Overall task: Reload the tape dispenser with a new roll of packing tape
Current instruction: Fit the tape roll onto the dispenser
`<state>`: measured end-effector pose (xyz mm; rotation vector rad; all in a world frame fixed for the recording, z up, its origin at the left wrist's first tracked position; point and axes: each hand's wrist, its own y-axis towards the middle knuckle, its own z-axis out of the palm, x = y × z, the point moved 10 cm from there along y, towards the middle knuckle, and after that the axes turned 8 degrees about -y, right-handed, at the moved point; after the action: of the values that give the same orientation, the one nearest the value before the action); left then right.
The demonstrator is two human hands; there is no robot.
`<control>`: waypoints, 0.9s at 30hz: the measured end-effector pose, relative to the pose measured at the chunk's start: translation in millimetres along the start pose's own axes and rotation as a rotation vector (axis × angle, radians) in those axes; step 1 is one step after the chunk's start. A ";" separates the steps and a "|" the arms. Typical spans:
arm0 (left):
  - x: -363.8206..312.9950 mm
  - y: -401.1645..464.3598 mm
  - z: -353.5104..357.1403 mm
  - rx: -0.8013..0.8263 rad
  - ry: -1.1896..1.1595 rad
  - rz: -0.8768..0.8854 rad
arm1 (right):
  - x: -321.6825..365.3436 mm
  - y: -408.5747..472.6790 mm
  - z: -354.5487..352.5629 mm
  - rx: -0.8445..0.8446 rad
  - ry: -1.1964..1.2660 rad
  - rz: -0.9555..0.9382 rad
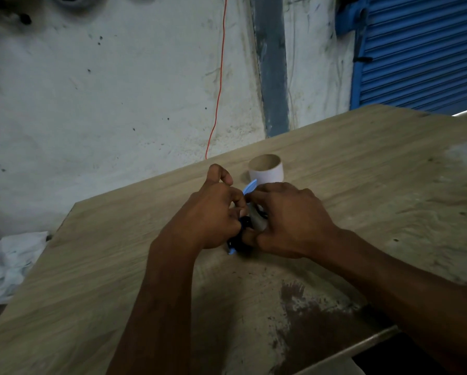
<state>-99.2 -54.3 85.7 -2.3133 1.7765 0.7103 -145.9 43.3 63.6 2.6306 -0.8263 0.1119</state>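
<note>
Two hands close on the tape dispenser (247, 226) at table (118, 253) centre: your left hand (213, 215) curls round its blue-and-black frame, your right hand (289, 220) pinches something at its top, too hidden to identify. At one o'clock stands the tape roll (266, 170), untouched. Keep the frame steady, likely while you work the spindle.

One head camera is looking forward and down, close over the table (118, 266), wall (118, 90) at 12 o'clock.

Both hands (216, 212) (289, 220) curled round the tape dispenser (247, 223) — empty core (266, 170) just behind (upright).
</note>
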 end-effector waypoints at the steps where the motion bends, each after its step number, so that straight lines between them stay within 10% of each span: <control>1: 0.0 0.0 0.2 0.002 0.008 -0.004 | 1.2 -1.9 0.2 0.000 -0.008 0.007; 16: 5.4 2.7 6.6 0.004 -0.010 0.005 | -48.0 8.9 9.3 0.217 0.508 0.168; 27: -24.8 1.0 6.8 -0.113 0.150 0.156 | -63.2 4.2 -1.4 0.127 0.221 0.307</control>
<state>-106.8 -30.3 91.0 -2.3770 2.0510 0.6926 -200.3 74.5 54.5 2.5244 -1.1687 0.5423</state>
